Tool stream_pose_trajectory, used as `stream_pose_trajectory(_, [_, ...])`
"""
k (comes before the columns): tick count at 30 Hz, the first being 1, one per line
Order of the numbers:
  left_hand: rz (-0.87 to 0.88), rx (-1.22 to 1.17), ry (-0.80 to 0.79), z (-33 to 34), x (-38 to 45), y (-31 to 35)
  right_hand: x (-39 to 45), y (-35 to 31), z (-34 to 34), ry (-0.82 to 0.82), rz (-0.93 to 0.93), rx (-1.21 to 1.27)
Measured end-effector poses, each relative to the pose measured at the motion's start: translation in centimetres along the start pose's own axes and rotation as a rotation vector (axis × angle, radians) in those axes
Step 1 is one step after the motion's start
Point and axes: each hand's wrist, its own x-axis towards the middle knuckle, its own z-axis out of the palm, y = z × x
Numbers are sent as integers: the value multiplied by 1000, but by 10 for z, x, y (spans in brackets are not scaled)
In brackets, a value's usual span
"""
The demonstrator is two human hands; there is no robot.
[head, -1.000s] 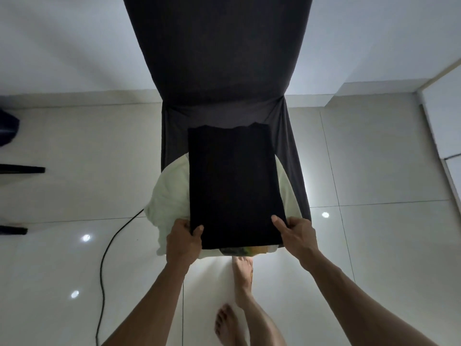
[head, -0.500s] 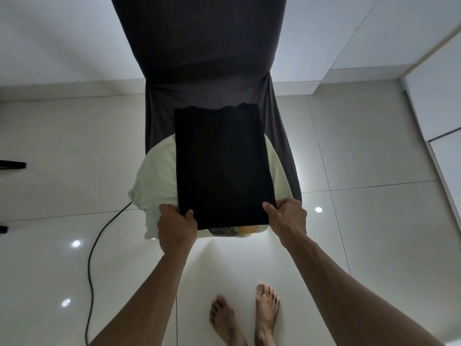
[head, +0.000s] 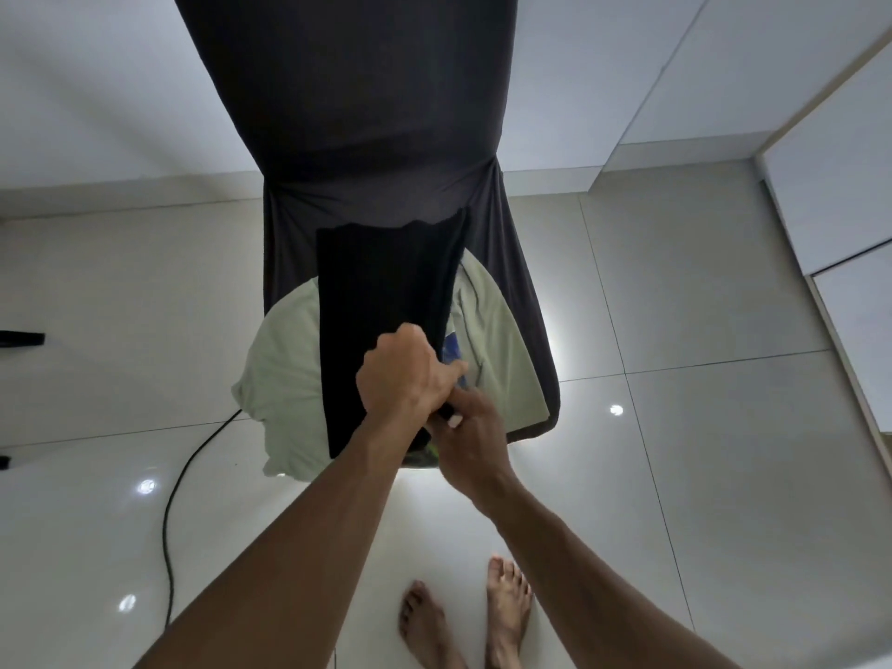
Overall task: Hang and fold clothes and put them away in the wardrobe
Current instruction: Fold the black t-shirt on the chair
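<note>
Black folded garment (head: 386, 301) lies on a pile of clothes, pale green cloth (head: 285, 374) uppermost, heaped on the seat of a chair under a dark stretch cover (head: 347, 113). The garment's far edge reaches toward the chair back; its near edge hangs over the front of the pile.

Left hand (head: 405, 374) has crossed to the garment's right near corner, fingers curled and gripping black cloth. Right hand (head: 470, 441) sits just beside and below it, touching it, thumb and fingers pinching the same near edge. The garment's right long edge looks lifted and turned toward the left, so this reads as another lengthwise fold in progress.

Handling, as judged: light, soft, limp knit, with no stiffness of its own. It should sag wherever unsupported, and stacked layers may slide apart. Best taken at the corners or along a folded edge, all layers pinched together, then supported from beneath with a flat palm for carrying.

A blue printed item (head: 453, 350) peeks out from under the right edge. Black cable (head: 178, 475) trails over the glossy floor tiles (head: 700, 475) on the left. Bare feet (head: 463, 615) near.
</note>
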Motion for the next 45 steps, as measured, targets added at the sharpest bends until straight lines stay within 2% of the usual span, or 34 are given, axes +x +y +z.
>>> stream_pose_trajectory(2, [36, 127, 56, -10, 3, 7, -1, -9, 1, -72, -22, -45])
stream_pose_trajectory(4, [11, 138, 61, -18, 4, 9, -3, -16, -4, -150, -26, -55])
stream_pose_trajectory(6, [-38, 62, 44, -25, 4, 7, -5, -23, -14, -192, 49, 100])
stream_pose_trajectory(8, [-26, -35, 44, -38, 4, 9, 3, -29, -24, -64, 209, 303])
stream_pose_trajectory(10, [3, -156, 42, -58, 4, 12, 15, -30, -34, 54, 340, 345])
stream_pose_trajectory(11, [9, -236, 35, -71, 4, 15, 21, -33, -41, 46, 419, 316])
stream_pose_trajectory(12, [6, -338, 17, -86, 4, 18, 28, -33, -49, -17, 522, 274])
stream_pose_trajectory(14, [-42, -612, -66, -117, 2, 24, 35, -36, -64, -246, 730, 273])
stream_pose_trajectory(16, [-145, -923, -181, -145, -3, 27, 34, -39, -78, -453, 837, 400])
stream_pose_trajectory(17, [-208, -1040, -220, -156, -5, 25, 31, -44, -82, -489, 846, 456])
stream_pose_trajectory(20, [-345, -1225, -279, -173, -9, 10, 23, -57, -86, -411, 787, 602])
stream_pose_trajectory(22, [-409, -1217, -291, -178, -9, -7, 22, -70, -88, -308, 749, 673])
stream_pose_trajectory(25, [-500, -989, -302, -176, 0, -36, 29, -94, -101, -67, 663, 393])
stream_pose_trajectory(30, [-491, -613, -337, -167, 15, -51, 50, -150, -113, -59, 558, 281])
stream_pose_trajectory(33, [-442, -581, -240, -167, 25, -42, 67, -176, -108, -44, 506, 268])
stream_pose_trajectory(41, [-295, -736, 142, -191, 74, -16, 106, -217, -111, 23, 263, 375])
stream_pose_trajectory(45, [-287, -669, 186, -161, 77, -29, 110, -194, -110, 31, 233, 322])
